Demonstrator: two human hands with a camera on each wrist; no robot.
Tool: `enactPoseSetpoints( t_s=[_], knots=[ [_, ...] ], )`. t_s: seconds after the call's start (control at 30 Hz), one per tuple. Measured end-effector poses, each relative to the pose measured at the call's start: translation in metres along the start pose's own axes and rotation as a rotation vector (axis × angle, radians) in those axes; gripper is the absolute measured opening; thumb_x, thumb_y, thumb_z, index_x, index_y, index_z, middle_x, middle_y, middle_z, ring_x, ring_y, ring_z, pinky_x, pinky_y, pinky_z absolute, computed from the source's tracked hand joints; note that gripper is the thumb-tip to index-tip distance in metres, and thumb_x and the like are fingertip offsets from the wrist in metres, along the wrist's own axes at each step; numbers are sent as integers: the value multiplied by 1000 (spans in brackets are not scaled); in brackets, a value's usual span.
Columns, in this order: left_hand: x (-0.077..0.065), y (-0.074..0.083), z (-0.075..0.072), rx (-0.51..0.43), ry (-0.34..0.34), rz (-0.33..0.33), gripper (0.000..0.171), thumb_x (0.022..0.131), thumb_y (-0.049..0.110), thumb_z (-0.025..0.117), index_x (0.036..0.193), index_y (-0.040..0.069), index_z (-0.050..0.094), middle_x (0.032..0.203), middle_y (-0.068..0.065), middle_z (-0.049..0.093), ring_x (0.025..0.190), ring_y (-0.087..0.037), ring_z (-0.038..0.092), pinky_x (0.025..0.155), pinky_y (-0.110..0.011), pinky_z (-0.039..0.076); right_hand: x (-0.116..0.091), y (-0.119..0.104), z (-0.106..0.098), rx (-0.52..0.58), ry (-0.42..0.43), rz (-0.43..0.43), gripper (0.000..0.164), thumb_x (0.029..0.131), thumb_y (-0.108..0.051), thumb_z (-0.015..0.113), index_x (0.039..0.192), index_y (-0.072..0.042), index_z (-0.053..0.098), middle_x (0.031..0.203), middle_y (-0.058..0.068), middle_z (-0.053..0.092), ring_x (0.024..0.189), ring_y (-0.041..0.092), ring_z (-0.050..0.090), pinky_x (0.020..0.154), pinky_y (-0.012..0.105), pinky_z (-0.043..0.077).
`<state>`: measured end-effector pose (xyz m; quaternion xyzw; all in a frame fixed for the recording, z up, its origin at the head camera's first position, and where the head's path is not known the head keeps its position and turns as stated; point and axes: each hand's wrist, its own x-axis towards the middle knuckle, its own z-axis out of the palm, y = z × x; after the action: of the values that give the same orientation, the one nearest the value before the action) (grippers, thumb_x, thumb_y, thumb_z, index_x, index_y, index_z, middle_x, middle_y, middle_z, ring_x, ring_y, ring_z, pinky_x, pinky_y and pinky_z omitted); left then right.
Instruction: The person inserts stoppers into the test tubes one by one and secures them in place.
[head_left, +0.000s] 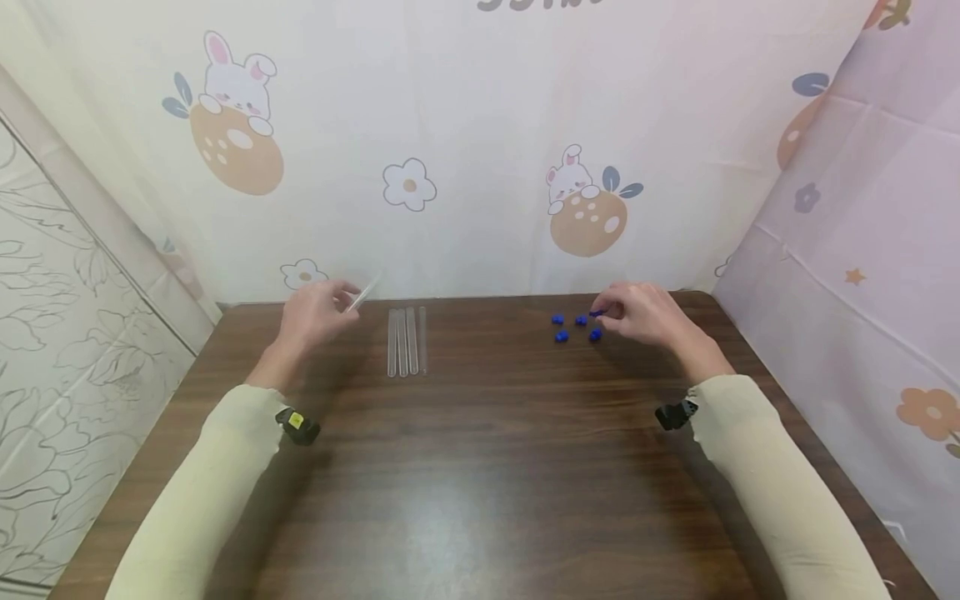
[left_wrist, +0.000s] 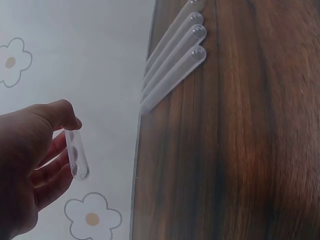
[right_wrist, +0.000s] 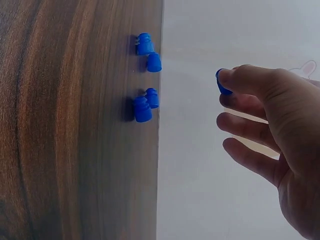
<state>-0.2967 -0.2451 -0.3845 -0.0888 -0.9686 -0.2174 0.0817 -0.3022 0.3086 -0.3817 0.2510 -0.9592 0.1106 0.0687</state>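
My left hand point(head_left: 315, 315) pinches a clear test tube point(left_wrist: 77, 157) between thumb and fingers, above the back left of the table. The tube's rounded end points away from the thumb in the left wrist view. Several more clear test tubes point(head_left: 402, 343) lie side by side to the right of that hand. At the back right, my right hand point(head_left: 637, 313) pinches a small blue stopper point(right_wrist: 223, 84) between thumb and index finger, with the other fingers spread loosely. Several similar ribbed blue stoppers point(right_wrist: 143, 109) lie on the table just left of it.
The dark wooden table point(head_left: 450, 467) ends at the back against a pale curtain point(head_left: 480, 167) printed with rabbits and flowers. A patterned panel point(head_left: 67, 333) borders it on the left, and another printed curtain point(head_left: 862, 292) on the right.
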Motion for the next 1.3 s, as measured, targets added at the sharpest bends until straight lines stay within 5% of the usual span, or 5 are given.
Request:
enactPoseSetpoints(
  t_s=[0.23,0.53,0.77,1.3],
  knots=[
    [-4,-1,-6,38,44,32,41,94,16,72,134,9,79,122,-17,86,97,-40,75,67,-40,48,-1,-1,-3,15,57,-9,13,98,-12,84,111,-12,84,101,6,80,81,20,69,75,38,54],
    [-6,-3,-10,35,78,68,37,93,16,75,129,8,80,118,-18,86,103,-43,74,76,-50,53,0,-3,-4,24,107,-56,13,97,-11,84,110,-12,84,98,6,78,78,17,64,71,34,50],
    [-12,-4,-14,-11,67,65,35,94,17,75,128,9,80,120,-18,86,106,-41,82,86,-58,56,0,-5,-4,35,112,-50,15,97,-9,84,113,-12,85,102,9,79,80,20,69,71,34,52],
    [-15,-9,-12,-28,34,66,32,94,16,73,124,8,80,115,-20,86,100,-38,83,85,-57,59,-3,-5,0,37,103,-27,15,99,-11,84,112,-6,87,108,12,80,76,19,62,67,30,48]
  ],
)
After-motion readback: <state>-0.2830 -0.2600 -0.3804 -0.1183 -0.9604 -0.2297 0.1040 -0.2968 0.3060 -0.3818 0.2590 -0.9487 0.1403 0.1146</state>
